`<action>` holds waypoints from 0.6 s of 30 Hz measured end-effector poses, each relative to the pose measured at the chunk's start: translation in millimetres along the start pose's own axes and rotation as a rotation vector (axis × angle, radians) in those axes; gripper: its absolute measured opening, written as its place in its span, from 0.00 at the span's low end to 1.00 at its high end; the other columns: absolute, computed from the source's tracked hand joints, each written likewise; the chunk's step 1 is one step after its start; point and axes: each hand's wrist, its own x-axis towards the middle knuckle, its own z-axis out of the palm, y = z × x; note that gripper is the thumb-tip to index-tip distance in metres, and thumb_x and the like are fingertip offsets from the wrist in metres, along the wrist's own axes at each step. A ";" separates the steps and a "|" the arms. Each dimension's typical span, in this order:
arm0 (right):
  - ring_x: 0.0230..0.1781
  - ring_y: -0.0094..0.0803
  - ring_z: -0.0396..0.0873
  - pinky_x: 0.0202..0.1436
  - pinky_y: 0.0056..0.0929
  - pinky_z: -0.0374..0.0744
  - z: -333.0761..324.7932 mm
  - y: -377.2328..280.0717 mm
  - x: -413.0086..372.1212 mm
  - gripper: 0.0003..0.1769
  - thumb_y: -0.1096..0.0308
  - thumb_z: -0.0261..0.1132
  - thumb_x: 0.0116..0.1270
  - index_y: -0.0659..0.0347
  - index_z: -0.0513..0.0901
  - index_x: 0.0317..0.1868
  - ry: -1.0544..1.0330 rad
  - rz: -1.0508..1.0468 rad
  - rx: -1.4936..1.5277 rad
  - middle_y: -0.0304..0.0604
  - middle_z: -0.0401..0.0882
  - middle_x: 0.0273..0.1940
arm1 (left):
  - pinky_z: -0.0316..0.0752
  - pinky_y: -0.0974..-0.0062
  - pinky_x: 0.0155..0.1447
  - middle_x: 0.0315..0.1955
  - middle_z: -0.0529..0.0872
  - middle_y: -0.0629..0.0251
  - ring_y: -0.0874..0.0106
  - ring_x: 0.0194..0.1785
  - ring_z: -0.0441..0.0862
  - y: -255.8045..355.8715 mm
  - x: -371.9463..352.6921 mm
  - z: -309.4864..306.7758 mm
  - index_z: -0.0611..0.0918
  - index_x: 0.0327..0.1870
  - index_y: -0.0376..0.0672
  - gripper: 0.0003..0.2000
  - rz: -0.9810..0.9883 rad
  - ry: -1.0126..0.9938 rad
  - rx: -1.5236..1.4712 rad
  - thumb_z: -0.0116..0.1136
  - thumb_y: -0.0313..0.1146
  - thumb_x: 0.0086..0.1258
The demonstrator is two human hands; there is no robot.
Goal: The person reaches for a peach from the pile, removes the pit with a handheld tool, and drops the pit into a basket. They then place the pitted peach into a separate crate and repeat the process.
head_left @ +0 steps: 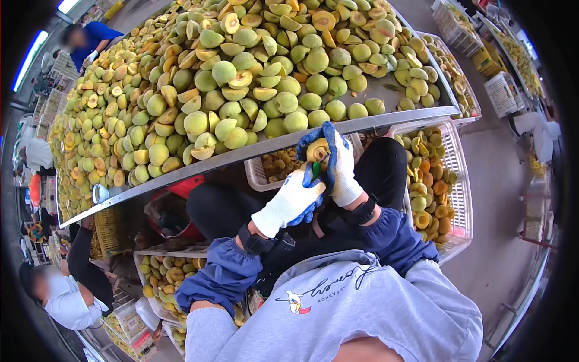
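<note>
My right hand (pixel 341 166), in a white glove with blue palm and fingers, is closed around a cut yellow-green stone fruit (pixel 318 151), apricot- or peach-like. The fruit's cut face and brownish middle show. Against it, my left hand (pixel 297 199), gloved the same way, is closed on a small green object (pixel 316 169), perhaps a tool handle; its working end is hidden. Both hands meet just in front of the table's metal rim (pixel 259 145). Beyond the rim lies a large heap of whole and halved fruit (pixel 223 72).
Crates of cut fruit stand at my right (pixel 461 199), at my left (pixel 145 268) and below the table edge (pixel 256 175). A white cup (pixel 100 193) lies by the rim. One co-worker (pixel 78 301) sits at the left; another in blue (pixel 96 42) is at the far left.
</note>
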 end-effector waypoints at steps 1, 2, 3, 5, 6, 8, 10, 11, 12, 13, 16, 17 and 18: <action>0.28 0.36 0.80 0.35 0.31 0.80 -1.5 -0.6 -1.6 0.22 0.52 0.53 0.74 0.66 0.78 0.35 0.003 -0.020 -0.025 0.48 0.81 0.30 | 0.67 0.82 0.18 0.21 0.76 0.71 0.80 0.16 0.72 -5.7 1.9 -1.3 0.74 0.46 0.43 0.08 0.042 -0.034 -0.122 0.53 0.32 0.70; 0.27 0.36 0.79 0.35 0.31 0.80 -0.3 -2.6 -3.4 0.22 0.52 0.53 0.74 0.65 0.78 0.35 0.005 -0.040 -0.048 0.48 0.81 0.30 | 0.67 0.82 0.18 0.21 0.76 0.71 0.80 0.16 0.72 -1.8 0.0 0.4 0.74 0.46 0.43 0.08 0.039 -0.034 -0.124 0.53 0.32 0.70; 0.28 0.36 0.80 0.34 0.31 0.80 0.9 -4.1 -2.8 0.22 0.51 0.55 0.73 0.65 0.78 0.36 0.012 -0.035 -0.013 0.47 0.81 0.30 | 0.67 0.82 0.17 0.20 0.75 0.71 0.79 0.15 0.71 6.8 -2.2 2.0 0.74 0.45 0.42 0.07 0.024 -0.022 -0.066 0.54 0.32 0.70; 0.29 0.35 0.80 0.34 0.30 0.80 2.9 -15.3 1.6 0.22 0.51 0.56 0.73 0.65 0.78 0.36 -0.047 0.037 -0.007 0.47 0.81 0.31 | 0.67 0.79 0.16 0.20 0.76 0.69 0.78 0.12 0.69 8.6 0.1 6.7 0.76 0.40 0.42 0.05 0.108 0.092 0.216 0.54 0.33 0.70; 0.29 0.35 0.80 0.35 0.30 0.80 2.9 -21.0 1.2 0.22 0.51 0.57 0.72 0.64 0.78 0.36 -0.100 0.116 -0.003 0.46 0.81 0.31 | 0.67 0.79 0.16 0.20 0.76 0.69 0.78 0.12 0.69 4.8 0.3 5.7 0.76 0.40 0.42 0.05 0.106 0.093 0.213 0.54 0.33 0.70; 0.30 0.33 0.80 0.36 0.27 0.80 4.7 -28.3 -0.4 0.22 0.50 0.57 0.72 0.64 0.78 0.36 -0.136 0.147 -0.064 0.44 0.81 0.32 | 0.72 0.76 0.20 0.20 0.78 0.64 0.72 0.15 0.73 2.4 0.6 1.6 0.77 0.38 0.40 0.05 0.292 0.066 0.484 0.55 0.31 0.68; 0.31 0.29 0.80 0.37 0.25 0.79 5.6 -32.2 1.4 0.22 0.50 0.57 0.72 0.64 0.79 0.37 -0.144 0.173 -0.158 0.42 0.81 0.31 | 0.73 0.74 0.22 0.20 0.79 0.61 0.69 0.17 0.76 -24.9 22.4 -8.0 0.78 0.39 0.39 0.05 0.691 0.206 0.892 0.55 0.30 0.66; 0.31 0.29 0.80 0.37 0.25 0.79 5.7 -36.3 1.4 0.22 0.50 0.57 0.72 0.64 0.79 0.37 -0.143 0.174 -0.157 0.42 0.81 0.31 | 0.75 0.72 0.25 0.21 0.81 0.59 0.66 0.20 0.78 -22.3 23.4 -7.7 0.78 0.39 0.38 0.06 1.087 0.347 1.293 0.56 0.29 0.65; 0.29 0.28 0.80 0.35 0.24 0.79 5.6 -42.8 0.9 0.22 0.50 0.57 0.72 0.63 0.80 0.36 -0.217 0.194 -0.228 0.41 0.81 0.31 | 0.75 0.72 0.25 0.21 0.81 0.59 0.66 0.20 0.78 -22.7 18.9 -7.1 0.78 0.39 0.38 0.06 1.080 0.344 1.292 0.56 0.29 0.65; 0.28 0.28 0.80 0.33 0.24 0.80 6.3 -49.0 2.2 0.22 0.50 0.58 0.72 0.63 0.81 0.36 -0.294 0.209 -0.299 0.41 0.81 0.30 | 0.75 0.70 0.27 0.21 0.81 0.57 0.64 0.21 0.79 -21.2 14.6 -7.9 0.77 0.41 0.37 0.08 1.070 0.356 1.331 0.57 0.28 0.63; 0.34 0.27 0.81 0.39 0.24 0.80 8.4 -56.8 4.2 0.20 0.52 0.55 0.74 0.63 0.80 0.41 -0.419 0.187 -0.244 0.41 0.81 0.35 | 0.75 0.69 0.28 0.21 0.81 0.57 0.62 0.22 0.79 -6.2 6.4 -3.5 0.76 0.46 0.36 0.12 0.815 0.358 1.066 0.57 0.27 0.63; 0.39 0.28 0.80 0.46 0.25 0.79 12.8 -54.3 -1.0 0.19 0.55 0.53 0.75 0.64 0.78 0.46 -0.420 0.030 -0.232 0.41 0.81 0.40 | 0.75 0.69 0.27 0.21 0.81 0.58 0.63 0.22 0.79 -2.7 8.1 -3.3 0.75 0.48 0.36 0.13 0.579 0.342 0.761 0.56 0.27 0.63; 0.42 0.28 0.80 0.49 0.26 0.79 13.5 -44.6 -3.9 0.19 0.57 0.52 0.75 0.65 0.77 0.48 -0.398 -0.183 -0.274 0.42 0.81 0.42 | 0.75 0.69 0.27 0.21 0.81 0.58 0.63 0.22 0.79 -2.7 8.8 -5.1 0.75 0.48 0.36 0.13 0.584 0.343 0.763 0.56 0.27 0.63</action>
